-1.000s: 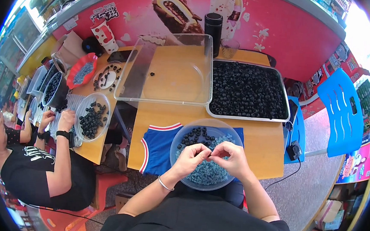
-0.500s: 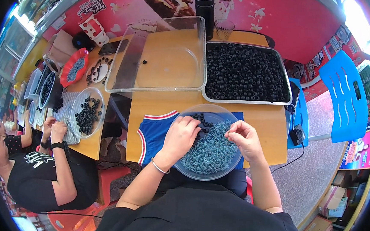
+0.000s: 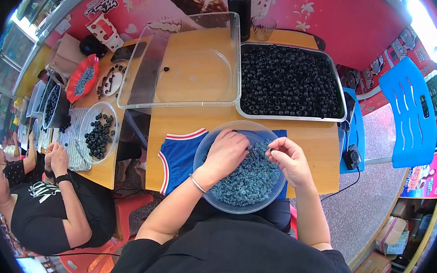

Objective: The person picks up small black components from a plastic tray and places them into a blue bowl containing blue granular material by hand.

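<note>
A round clear plastic bowl [image 3: 270, 198] is in front of me, full of small translucent blue-grey ring-like pieces [image 3: 248, 184]. My left hand [image 3: 227, 155] reaches into its far left part, fingers bent downward. The tips are hidden, and the hand covers most of the black pieces there. Over the bowl's right side, my right hand [image 3: 291, 163] is closed, thumb and forefinger pinching a small dark piece. Beneath the bowl lies a blue cloth [image 3: 179, 154] with red and white trim.
A metal tray [image 3: 290, 118] of black ring-shaped parts [image 3: 290, 83] stands behind the bowl. Left of it is a large clear plastic bin [image 3: 180, 106]. A co-worker [image 3: 46, 205] sits at the left, near another bowl [image 3: 85, 127] of black parts. A blue chair [image 3: 407, 114] stands right.
My left hand has moved over the black pieces in the bowl, hiding most of them. My right hand's pinch has shifted slightly up. The view has moved a little.
</note>
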The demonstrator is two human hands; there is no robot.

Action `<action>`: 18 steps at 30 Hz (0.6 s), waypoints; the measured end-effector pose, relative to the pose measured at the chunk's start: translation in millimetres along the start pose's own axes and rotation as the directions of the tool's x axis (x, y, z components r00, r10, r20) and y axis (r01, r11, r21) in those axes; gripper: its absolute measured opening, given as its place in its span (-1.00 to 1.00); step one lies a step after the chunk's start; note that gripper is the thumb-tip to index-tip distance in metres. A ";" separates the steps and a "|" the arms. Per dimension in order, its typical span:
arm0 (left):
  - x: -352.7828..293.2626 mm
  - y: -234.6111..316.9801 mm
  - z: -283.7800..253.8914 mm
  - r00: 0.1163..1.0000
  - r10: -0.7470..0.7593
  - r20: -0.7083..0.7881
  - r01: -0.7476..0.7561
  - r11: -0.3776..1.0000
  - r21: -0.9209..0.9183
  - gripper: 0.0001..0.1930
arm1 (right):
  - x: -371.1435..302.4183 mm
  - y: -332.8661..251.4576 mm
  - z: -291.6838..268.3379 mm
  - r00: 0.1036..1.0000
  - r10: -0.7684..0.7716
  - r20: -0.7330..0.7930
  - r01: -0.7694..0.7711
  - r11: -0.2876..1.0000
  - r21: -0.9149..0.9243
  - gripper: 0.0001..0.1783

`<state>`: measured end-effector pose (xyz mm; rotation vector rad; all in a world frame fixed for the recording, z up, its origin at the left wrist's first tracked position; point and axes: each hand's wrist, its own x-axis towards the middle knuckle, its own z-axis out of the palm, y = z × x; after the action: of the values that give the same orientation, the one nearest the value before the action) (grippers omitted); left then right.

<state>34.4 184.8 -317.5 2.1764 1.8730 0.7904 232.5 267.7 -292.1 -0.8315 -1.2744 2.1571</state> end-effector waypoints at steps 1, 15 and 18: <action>-1.5 0.2 -3.3 1.000 -0.009 0.003 0.009 1.000 0.016 -0.77 | 0.9 -0.3 -0.2 1.000 0.008 -0.009 -0.008 1.000 0.002 -0.84; -21.9 25.3 -1.8 0.844 -0.514 0.153 0.328 0.270 -0.905 -0.78 | 16.7 -1.8 18.8 0.995 0.000 0.098 0.014 0.990 -0.140 -0.89; -23.8 22.8 2.5 0.812 -0.499 0.302 0.356 0.014 -0.934 -0.71 | 16.0 -3.5 25.6 0.989 0.003 0.147 0.031 0.973 -0.227 -0.88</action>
<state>53.7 157.9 -316.1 0.6154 1.1793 1.4158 203.5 265.0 -283.3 -0.7602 -1.6222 2.1201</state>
